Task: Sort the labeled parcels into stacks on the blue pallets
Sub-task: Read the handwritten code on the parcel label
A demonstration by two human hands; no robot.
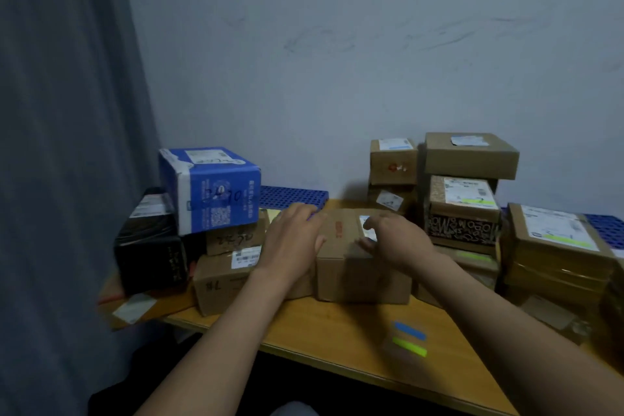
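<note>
Two hands are on a brown box (361,277) that sits on the desk (331,331) near its middle, in front of the gap between two groups of parcels. The left hand (292,241) lies against the box's upper left edge, fingers fairly straight and pointing away, thumb touching the top. The right hand (396,240) is over the right part of the top, fingers bent above a white label (366,224), thumb low by the top face. This hand is blurred, and I cannot tell whether it grips the box or only touches it.

At the left, a blue box (209,189) with handwritten digits on its front sits tilted on smaller brown parcels. A black box (148,240) stands just beside it on the left. A marked box (216,284) with handwriting on its front lies in front, partly hidden by the left forearm. Behind this group, by the wall (337,44), a bare part of a blue pallet (293,196) shows.

At the right, a small box (393,162) tops one stack at the back. Beside it a flat box (471,155) rests on a patterned box (462,213). Farther right is a low stack (553,246) of flat brown parcels, its top label carrying a green stripe, with a second pallet (604,221) showing behind it.

A blue strip (410,331) and a green strip (410,347) lie side by side on the desk, near the right forearm. A grey curtain (67,111) hangs at the left.
</note>
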